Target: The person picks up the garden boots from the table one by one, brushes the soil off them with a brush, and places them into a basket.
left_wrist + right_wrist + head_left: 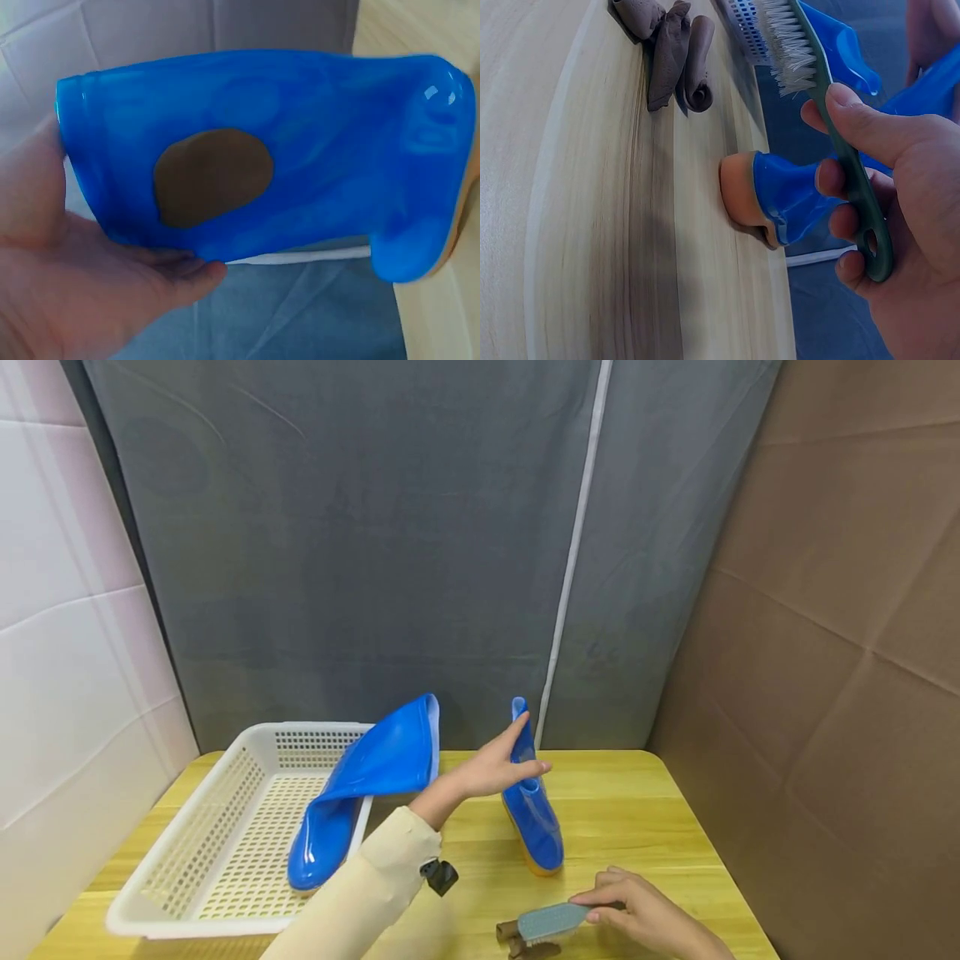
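The left hand (498, 766) grasps the top of a blue boot (538, 831) standing on the table (630, 802); some fingertips hide behind the shaft, which bears a brown patch (214, 178). The right hand (637, 910) has its fingers wrapped round a brush (551, 922). From above, that covers part of some brown rolls (671, 64), their material unclear to me.
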The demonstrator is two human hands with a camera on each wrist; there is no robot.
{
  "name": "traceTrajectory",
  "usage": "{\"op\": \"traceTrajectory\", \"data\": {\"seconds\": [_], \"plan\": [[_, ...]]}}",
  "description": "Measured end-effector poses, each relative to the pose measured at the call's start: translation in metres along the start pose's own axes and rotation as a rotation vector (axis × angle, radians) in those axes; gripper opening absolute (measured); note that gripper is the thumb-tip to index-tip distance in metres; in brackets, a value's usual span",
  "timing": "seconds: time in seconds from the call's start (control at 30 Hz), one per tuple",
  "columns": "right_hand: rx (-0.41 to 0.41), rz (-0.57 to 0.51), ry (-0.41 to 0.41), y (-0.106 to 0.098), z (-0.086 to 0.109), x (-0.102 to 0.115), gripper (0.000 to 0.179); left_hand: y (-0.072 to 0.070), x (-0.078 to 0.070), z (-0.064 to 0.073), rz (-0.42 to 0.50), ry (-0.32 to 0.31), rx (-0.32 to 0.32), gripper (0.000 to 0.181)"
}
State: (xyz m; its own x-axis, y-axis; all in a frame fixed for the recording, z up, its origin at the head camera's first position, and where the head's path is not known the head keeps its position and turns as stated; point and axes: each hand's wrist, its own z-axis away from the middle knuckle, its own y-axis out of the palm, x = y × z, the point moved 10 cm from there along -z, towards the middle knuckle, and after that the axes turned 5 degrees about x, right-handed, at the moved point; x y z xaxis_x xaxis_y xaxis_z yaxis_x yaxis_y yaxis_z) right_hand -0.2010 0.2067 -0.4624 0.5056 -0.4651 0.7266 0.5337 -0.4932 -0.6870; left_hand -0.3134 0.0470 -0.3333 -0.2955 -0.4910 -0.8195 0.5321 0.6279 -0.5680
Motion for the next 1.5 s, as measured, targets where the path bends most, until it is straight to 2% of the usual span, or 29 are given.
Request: {"op": "traceTrajectory", "data": {"seconds": [0.2,0.3,0.63,0.77,0.93,1.03,1.27,1.5], "plan": [[0.02,-0.019,-0.03,0.002,0.0,0.002,0.033,0.005,0.002,-0.006,-0.087,-0.043,0.065,0.1],[0.023,-0.028,-0.037,0.002,0.0,0.002,0.033,0.008,0.003,-0.008,-0.119,-0.044,0.09,0.104],[0.018,-0.053,-0.028,0.002,0.0,0.002,0.032,0.012,-0.014,-0.013,-0.146,0.083,0.175,0.118],[0.011,-0.038,-0.03,0.001,0.0,0.002,0.032,0.011,-0.014,-0.017,-0.197,0.047,0.146,0.115],[0.012,-0.035,-0.055,0.002,0.001,0.003,0.032,0.01,-0.014,-0.016,-0.305,-0.061,0.056,0.109],[0.013,-0.04,-0.058,0.002,0.001,0.003,0.032,0.008,-0.018,-0.015,-0.357,-0.091,0.009,0.109],[0.016,-0.041,-0.061,0.002,0.001,0.001,0.032,0.009,-0.023,-0.02,-0.441,-0.054,-0.026,0.111],[0.018,-0.037,-0.052,0.003,0.001,-0.001,0.032,0.01,-0.035,-0.027,-0.568,0.057,0.024,0.111]]}}
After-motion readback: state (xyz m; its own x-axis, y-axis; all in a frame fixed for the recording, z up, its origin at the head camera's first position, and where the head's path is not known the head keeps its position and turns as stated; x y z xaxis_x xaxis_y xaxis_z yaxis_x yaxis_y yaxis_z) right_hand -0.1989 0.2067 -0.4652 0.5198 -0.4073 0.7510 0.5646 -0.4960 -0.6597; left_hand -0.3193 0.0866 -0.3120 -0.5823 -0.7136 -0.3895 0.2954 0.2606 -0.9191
